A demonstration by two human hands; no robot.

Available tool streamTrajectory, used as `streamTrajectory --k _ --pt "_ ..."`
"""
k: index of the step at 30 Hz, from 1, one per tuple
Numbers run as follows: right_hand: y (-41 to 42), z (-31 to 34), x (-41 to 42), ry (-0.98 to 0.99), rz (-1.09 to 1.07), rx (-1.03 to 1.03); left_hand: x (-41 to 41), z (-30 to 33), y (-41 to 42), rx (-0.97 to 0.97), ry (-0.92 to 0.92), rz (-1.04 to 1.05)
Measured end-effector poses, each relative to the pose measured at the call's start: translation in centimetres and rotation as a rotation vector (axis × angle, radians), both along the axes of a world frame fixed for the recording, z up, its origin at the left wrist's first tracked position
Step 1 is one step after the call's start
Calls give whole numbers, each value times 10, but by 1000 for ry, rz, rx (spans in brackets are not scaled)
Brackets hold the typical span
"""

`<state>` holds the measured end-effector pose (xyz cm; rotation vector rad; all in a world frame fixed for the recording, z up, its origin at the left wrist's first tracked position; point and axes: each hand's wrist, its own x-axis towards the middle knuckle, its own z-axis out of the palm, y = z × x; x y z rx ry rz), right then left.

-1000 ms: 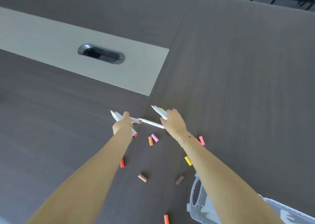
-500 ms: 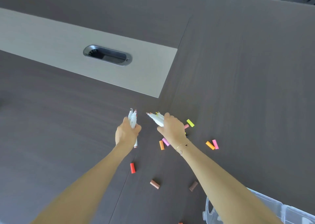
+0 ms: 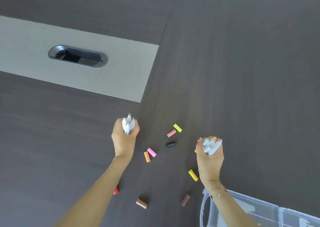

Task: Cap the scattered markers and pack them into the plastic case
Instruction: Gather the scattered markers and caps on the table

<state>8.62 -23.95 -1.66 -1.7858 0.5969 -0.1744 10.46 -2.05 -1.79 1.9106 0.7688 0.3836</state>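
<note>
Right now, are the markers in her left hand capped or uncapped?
Uncapped: bare tips stick up from the markers gripped in the left hand; loose caps lie on the table.

- Light is soft, even and fairly bright, daylight-like; nothing is blown out.
- The dark brown wood-grain tabletop (image 3: 242, 71) carries a faint pale sheen toward the far right.
- Shadows beneath the small coloured plastic marker caps (image 3: 147, 156) are short and weak.
- Wide-angle bending curves the pale beige inlay strip (image 3: 121, 67).
- Overall detail is slightly soft, edges smeared.
</note>
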Motion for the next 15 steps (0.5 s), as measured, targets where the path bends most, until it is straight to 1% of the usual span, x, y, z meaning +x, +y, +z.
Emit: streamTrajectory --k 3,7,10,12,15 --pt "4 -11 1 28 31 -25 1 -11 -11 16 27 32" --pt "0 -23 4 63 -9 59 -2 -20 -11 13 94 -4" --pt "2 -18 6 26 -14 55 1 -18 -6 27 144 -91" --pt "4 -11 4 7 -7 25 2 -12 -4 15 186 -103" --pt "4 2 -7 70 68 9 -4 0 -2 -4 252 -126"
